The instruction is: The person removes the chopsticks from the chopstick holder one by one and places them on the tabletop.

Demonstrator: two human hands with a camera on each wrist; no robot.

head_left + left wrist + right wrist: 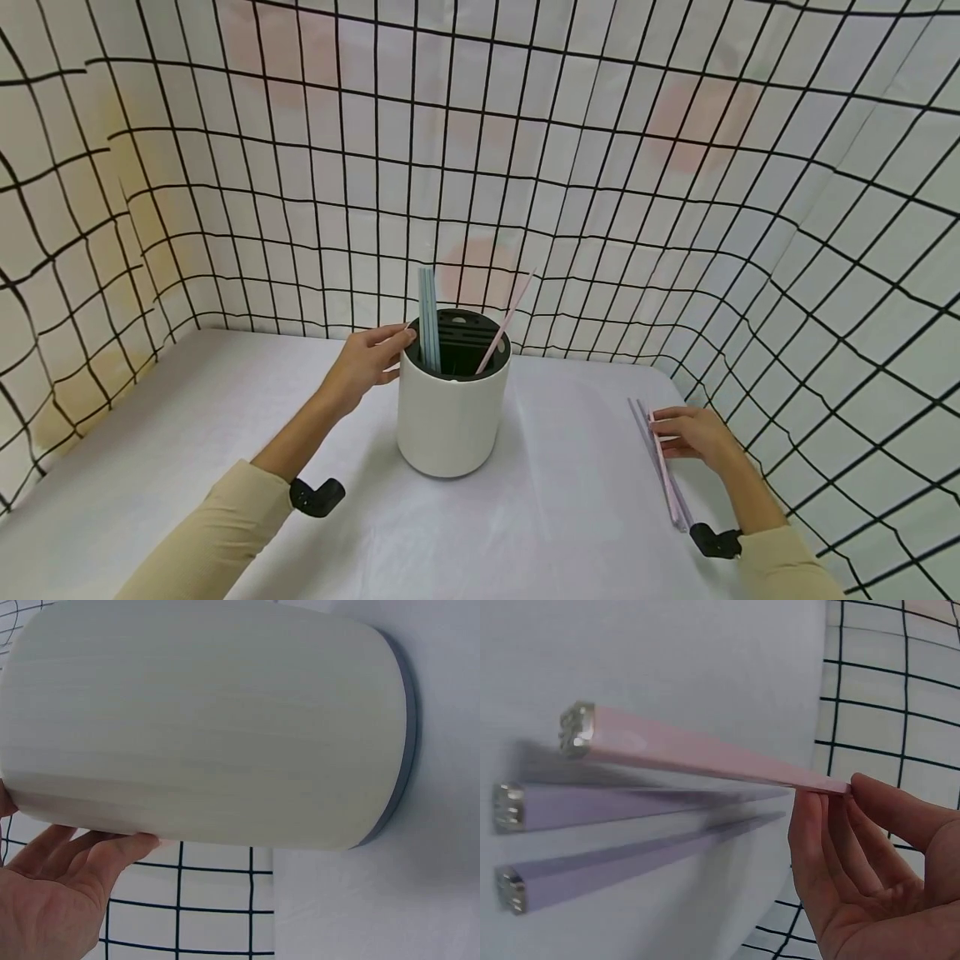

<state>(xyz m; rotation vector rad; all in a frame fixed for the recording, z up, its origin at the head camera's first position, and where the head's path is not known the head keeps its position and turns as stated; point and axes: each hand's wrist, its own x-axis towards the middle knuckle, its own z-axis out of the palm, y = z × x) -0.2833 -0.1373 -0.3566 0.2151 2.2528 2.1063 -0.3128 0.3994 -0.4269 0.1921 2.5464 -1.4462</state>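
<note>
A white cylindrical holder (pixel 448 417) with a black slotted top stands mid-table. Pale blue chopsticks (pixel 428 317) stand upright in it and a pink chopstick (pixel 507 320) leans in it. My left hand (pixel 390 350) rests straight fingers against the holder's upper left side; in the left wrist view the left hand (pixel 112 847) lies flat along the holder (pixel 210 727). At the right, my right hand (pixel 663 433) pinches one end of another pink chopstick (pixel 705 754), raised slightly off the cloth. Two purple chopsticks (pixel 630 806) lie beside it on the table, also seen as purple chopsticks (pixel 651 433).
A white cloth covers the table (pixel 187 433). White sheets with a black grid (pixel 675 208) wall it in at the back, left and right. A black strap mount sits on each wrist (pixel 318 496).
</note>
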